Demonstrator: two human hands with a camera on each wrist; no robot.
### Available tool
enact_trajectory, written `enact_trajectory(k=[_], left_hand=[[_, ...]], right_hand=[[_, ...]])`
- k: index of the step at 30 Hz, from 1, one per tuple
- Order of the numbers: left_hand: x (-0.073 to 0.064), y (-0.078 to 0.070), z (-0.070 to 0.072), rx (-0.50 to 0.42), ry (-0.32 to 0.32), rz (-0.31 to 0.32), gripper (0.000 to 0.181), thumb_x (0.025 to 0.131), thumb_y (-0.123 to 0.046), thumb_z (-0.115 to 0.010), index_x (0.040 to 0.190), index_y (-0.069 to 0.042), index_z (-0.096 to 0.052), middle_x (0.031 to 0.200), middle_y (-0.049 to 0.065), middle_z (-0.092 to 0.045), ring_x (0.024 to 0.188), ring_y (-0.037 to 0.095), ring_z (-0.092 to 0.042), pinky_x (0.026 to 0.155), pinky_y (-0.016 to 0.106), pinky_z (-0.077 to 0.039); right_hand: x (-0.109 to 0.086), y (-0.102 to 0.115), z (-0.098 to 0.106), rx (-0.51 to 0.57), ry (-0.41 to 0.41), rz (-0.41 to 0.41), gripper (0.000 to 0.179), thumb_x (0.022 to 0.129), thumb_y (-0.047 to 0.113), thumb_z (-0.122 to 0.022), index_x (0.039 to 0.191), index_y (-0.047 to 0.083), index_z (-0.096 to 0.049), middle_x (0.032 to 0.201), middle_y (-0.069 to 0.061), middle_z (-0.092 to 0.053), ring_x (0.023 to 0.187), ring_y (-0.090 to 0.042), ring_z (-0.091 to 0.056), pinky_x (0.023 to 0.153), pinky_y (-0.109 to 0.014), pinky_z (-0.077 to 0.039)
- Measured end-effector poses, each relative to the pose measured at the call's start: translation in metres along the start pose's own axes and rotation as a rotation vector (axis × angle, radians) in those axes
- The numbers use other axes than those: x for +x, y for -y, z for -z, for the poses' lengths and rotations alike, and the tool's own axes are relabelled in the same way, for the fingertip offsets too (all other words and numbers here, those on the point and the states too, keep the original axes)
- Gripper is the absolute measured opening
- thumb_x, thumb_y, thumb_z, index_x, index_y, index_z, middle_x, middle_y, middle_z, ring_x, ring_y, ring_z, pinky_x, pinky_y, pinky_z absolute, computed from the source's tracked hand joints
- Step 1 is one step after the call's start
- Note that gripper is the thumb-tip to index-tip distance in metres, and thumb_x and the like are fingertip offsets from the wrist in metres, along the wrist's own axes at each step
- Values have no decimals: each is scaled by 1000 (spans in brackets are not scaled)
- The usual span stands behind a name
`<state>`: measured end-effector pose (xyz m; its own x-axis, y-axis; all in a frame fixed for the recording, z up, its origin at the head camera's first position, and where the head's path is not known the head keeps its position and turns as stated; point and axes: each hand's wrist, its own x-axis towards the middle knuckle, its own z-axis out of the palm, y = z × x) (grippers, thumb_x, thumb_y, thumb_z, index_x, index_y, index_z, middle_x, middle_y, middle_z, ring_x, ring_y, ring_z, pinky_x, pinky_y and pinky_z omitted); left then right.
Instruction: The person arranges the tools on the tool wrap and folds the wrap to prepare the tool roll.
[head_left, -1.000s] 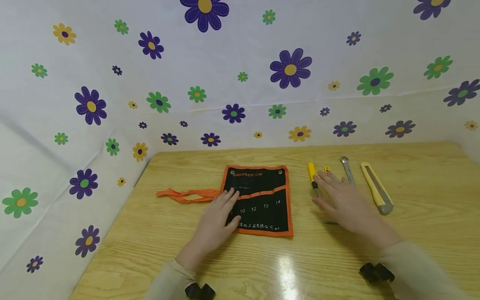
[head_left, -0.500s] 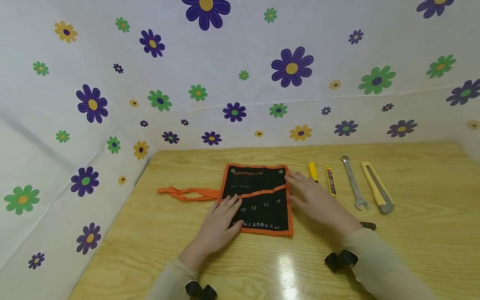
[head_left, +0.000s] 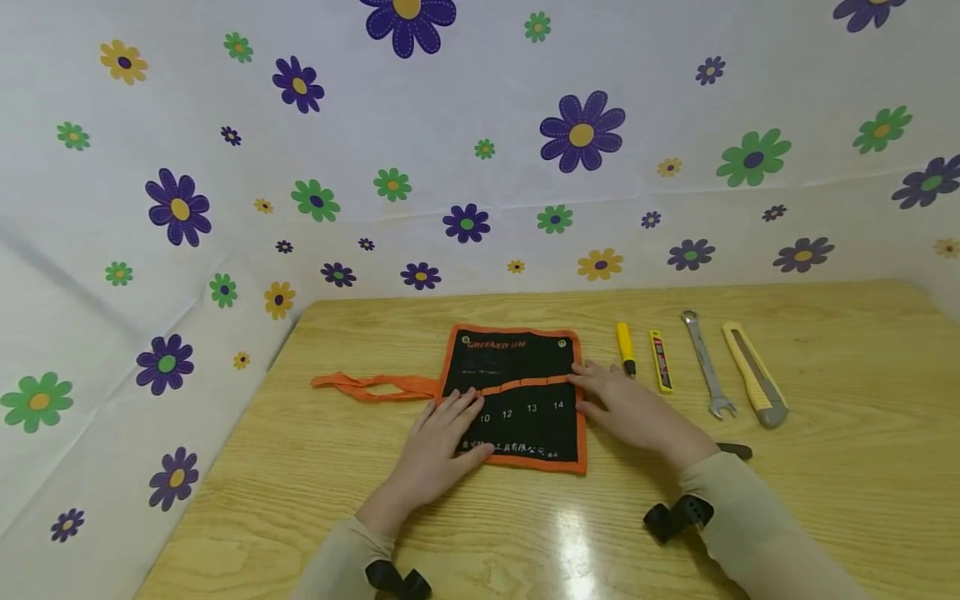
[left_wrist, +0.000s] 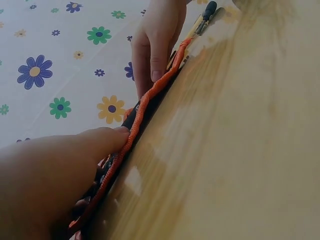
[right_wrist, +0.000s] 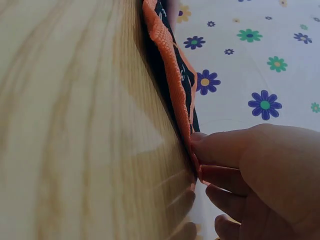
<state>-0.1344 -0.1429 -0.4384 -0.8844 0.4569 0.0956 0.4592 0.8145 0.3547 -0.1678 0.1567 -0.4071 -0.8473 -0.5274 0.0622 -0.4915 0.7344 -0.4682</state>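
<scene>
While the left hand [head_left: 435, 454] lies over its near left part, fingers straight and thumb spread apart, the black pouch with orange trim [head_left: 517, 429] is flat on the table [head_left: 487, 533] between both hands. Right hand [head_left: 626, 410] isn't clamped on anything as far as I can see, thumb and fingertips just touch the right edge, a bit apart. Orange strap [head_left: 408, 386] trails off left of the left hand. Just beyond the right one: yellow-handled tool [head_left: 625, 342], then farther right a wrench [head_left: 705, 362] and a cutter knife [head_left: 752, 375].
</scene>
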Motion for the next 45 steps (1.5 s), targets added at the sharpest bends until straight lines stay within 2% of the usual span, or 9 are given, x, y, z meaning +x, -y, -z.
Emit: enact_trajectory(k=[8, 16, 22, 29, 33, 39, 45], left_hand=[[2, -2, 5, -15, -15, 1, 71, 91, -53, -57, 146, -11, -40, 152, 4, -33, 142, 24, -23, 115, 47, -10], [6, 1, 10, 36, 1, -13, 68, 90, -50, -61, 144, -12, -45, 150, 4, -37, 141, 25, -26, 114, 49, -9], [11, 2, 13, 66, -48, -10, 60, 89, -42, -67, 137, -10, -53, 143, 6, -46, 135, 26, -36, 114, 46, -15], [18, 8, 12, 12, -145, 43, 46, 88, -27, -71, 129, -8, -61, 136, 8, -54, 128, 27, -46, 108, 45, -31], [22, 13, 11, -25, -201, 74, 42, 87, -23, -72, 125, -8, -64, 130, 8, -58, 122, 27, -51, 101, 45, -40], [25, 17, 11, -86, -213, 117, 38, 88, -19, -71, 124, -7, -64, 128, 8, -59, 120, 27, -52, 100, 44, -41], [26, 20, 9, -141, -253, 118, 28, 89, -14, -69, 117, -8, -68, 119, 7, -61, 113, 25, -55, 95, 42, -45]], right_hand=[[0, 0, 2, 9, 46, -1, 43, 98, 16, -54, 136, -4, -50, 147, -22, -36, 138, -38, -27, 110, -57, -17], [1, 0, 6, 22, 97, 7, 46, 98, 18, -55, 137, -4, -48, 145, -21, -39, 137, -39, -28, 109, -56, -19], [-1, 0, 11, 2, 114, 23, 40, 96, 17, -59, 130, -3, -56, 143, -19, -44, 133, -39, -36, 109, -56, -21], [-4, 2, 14, -49, 120, 64, 35, 94, 13, -62, 126, 0, -61, 137, -15, -52, 125, -36, -48, 100, -51, -39], [-5, 5, 15, -69, 117, 85, 33, 92, 12, -63, 123, 0, -64, 133, -13, -55, 121, -34, -52, 97, -48, -43], [-7, 13, 18, -93, 120, 114, 29, 91, 10, -65, 119, 3, -67, 125, -11, -61, 111, -31, -58, 90, -44, -48], [-8, 20, 20, -97, 152, 133, 25, 91, 15, -66, 114, 7, -71, 114, -5, -68, 97, -21, -62, 83, -37, -52]])
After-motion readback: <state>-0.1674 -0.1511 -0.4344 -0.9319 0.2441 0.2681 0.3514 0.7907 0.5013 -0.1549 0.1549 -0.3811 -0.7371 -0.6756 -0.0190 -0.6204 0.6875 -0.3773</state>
